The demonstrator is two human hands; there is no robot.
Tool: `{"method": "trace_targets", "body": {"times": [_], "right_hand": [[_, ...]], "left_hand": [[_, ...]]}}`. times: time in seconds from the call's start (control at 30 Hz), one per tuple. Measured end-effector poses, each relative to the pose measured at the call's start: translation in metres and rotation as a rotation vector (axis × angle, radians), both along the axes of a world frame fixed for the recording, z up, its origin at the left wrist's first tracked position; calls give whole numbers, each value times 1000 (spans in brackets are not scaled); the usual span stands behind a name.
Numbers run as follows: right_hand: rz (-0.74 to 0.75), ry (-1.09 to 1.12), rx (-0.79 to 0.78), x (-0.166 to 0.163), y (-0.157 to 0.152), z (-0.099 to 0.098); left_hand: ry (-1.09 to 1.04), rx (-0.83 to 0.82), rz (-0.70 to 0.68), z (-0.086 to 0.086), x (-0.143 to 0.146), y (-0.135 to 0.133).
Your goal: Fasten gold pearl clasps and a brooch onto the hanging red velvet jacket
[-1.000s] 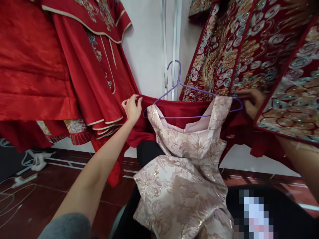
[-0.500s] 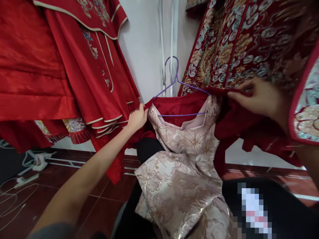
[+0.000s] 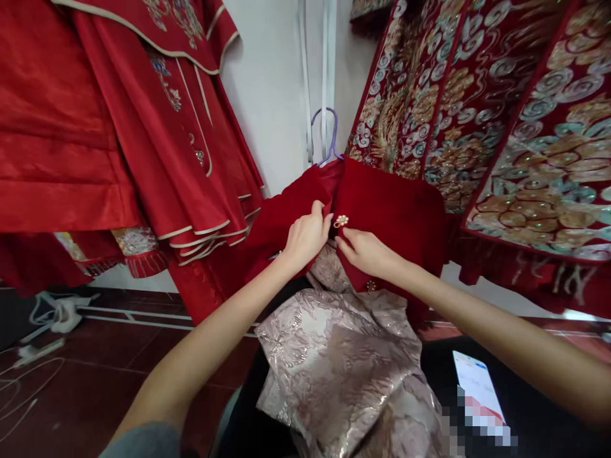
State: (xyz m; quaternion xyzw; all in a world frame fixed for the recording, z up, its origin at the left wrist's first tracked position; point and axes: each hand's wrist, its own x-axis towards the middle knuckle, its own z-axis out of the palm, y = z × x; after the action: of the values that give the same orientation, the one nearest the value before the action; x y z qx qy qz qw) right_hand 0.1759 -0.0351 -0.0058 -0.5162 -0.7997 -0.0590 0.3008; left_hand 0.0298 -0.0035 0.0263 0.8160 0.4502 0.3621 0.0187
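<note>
A dark red jacket (image 3: 386,197) hangs over a pale pink brocade dress (image 3: 344,343), both on a purple hanger (image 3: 333,130). My left hand (image 3: 308,236) is closed on the jacket's left front edge near the neck. Across the narrow gap, my right hand (image 3: 365,251) pinches the right front edge, just below a pearly flower-shaped button (image 3: 341,221). Lower on that edge shows a second ornament (image 3: 371,286). The dress's upper part is mostly covered by the jacket; its skirt lies across my lap.
Red garments with cream piping (image 3: 191,159) hang at the left. Heavily embroidered dark red garments (image 3: 477,127) hang at the right. A phone (image 3: 480,385) rests on my dark-clothed leg. White cables (image 3: 33,381) and a power strip (image 3: 41,351) lie on the floor at left.
Both hands have moved inward from the shoulders to the middle. The jacket's two fronts, spread wide before, now cover the dress's bodice and nearly meet.
</note>
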Motion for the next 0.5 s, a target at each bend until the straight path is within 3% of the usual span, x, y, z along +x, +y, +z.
{"method": "trace_targets", "body": {"times": [0.1, 0.17, 0.33, 0.5], "right_hand": [[7, 271, 246, 20, 8, -7], [74, 478, 310, 30, 13, -3], [183, 592, 132, 32, 15, 9], [310, 575, 27, 26, 4, 12]], "left_hand": [[81, 123, -23, -11, -17, 5], [45, 177, -63, -17, -21, 8], [-343, 144, -186, -32, -10, 10], [-606, 34, -192, -39, 2, 11]]}}
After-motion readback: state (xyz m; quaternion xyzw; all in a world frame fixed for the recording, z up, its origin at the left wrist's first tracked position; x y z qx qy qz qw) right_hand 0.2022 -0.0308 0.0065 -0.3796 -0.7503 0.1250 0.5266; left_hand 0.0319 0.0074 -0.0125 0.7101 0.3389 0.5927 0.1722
